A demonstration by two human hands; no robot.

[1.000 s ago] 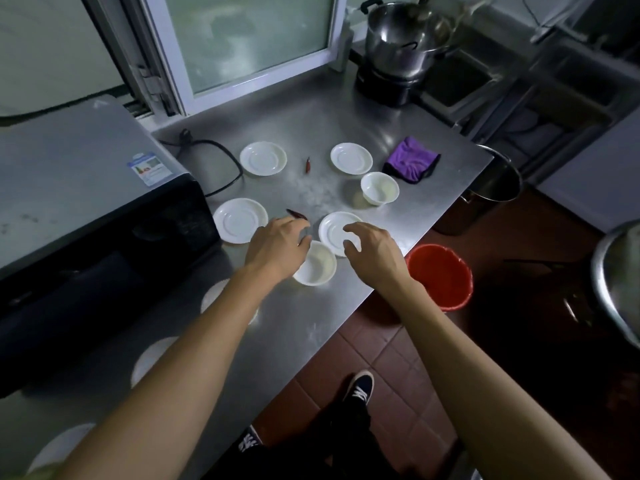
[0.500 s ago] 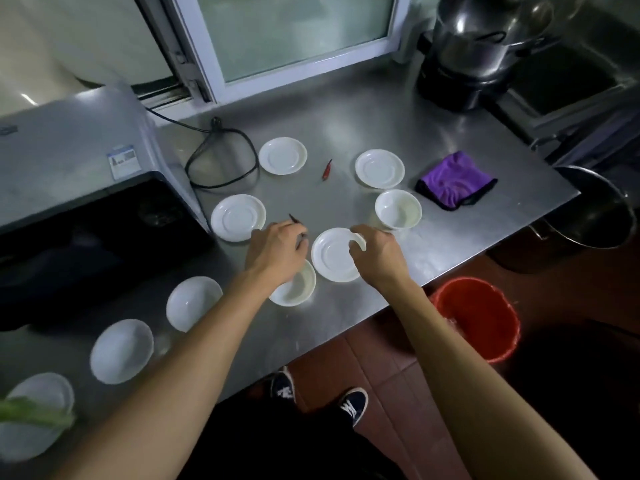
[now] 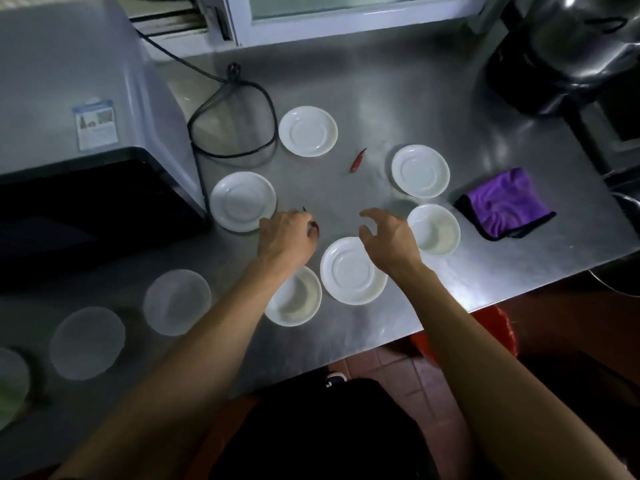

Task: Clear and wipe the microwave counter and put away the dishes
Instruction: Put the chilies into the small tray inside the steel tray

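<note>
On the steel counter (image 3: 363, 81) lie white saucers (image 3: 308, 130) (image 3: 420, 170) (image 3: 242, 201) (image 3: 353, 270) and small white bowls (image 3: 433, 229) (image 3: 293, 296) (image 3: 177, 302). My left hand (image 3: 287, 237) is curled down over a dark red chili (image 3: 315, 231) and pinches it between the left saucer and the near one. My right hand (image 3: 388, 237) hovers over the near saucer's far edge with loosely bent fingers, holding nothing. A second red chili (image 3: 357, 160) lies between the two far saucers. A purple cloth (image 3: 505, 204) sits folded at the right.
The microwave (image 3: 69, 133) fills the left side, its black cable (image 3: 235, 126) looped on the counter. A steel pot (image 3: 571, 46) stands at the back right. More bowls (image 3: 86, 342) sit near left. A red bucket (image 3: 498, 327) stands on the floor under the counter edge.
My right hand has left the near saucer's rim and now hovers with fingers spread. My left hand has shifted forward off the near bowl onto the dark chili. The view has tilted down and closer.
</note>
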